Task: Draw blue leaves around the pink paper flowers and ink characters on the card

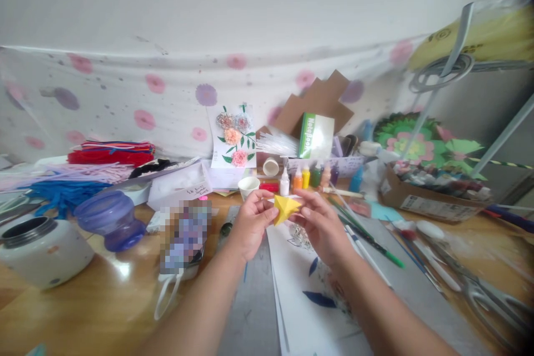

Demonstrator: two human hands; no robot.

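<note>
A small folded piece of yellow paper (285, 208) with pointed corners is held up in front of me, above the work surface. My left hand (252, 221) pinches its left edge between thumb and fingers. On the other side, my right hand (323, 222) has thumb and fingertips closed on its right edge. Below my hands lies a white sheet (287, 295) with dark blue leaves and flower shapes, partly covered by my right forearm. The sheet rests on a grey mat (250, 311).
Paint bottles (306, 177) and a paper cup (248, 184) stand just beyond my hands. Scissors (479, 283), brushes and pens (375, 239) lie right. A phone (187, 239), a purple jar (112, 217) and a white jar (44, 250) are left. A cardboard box (429, 192) stands back right.
</note>
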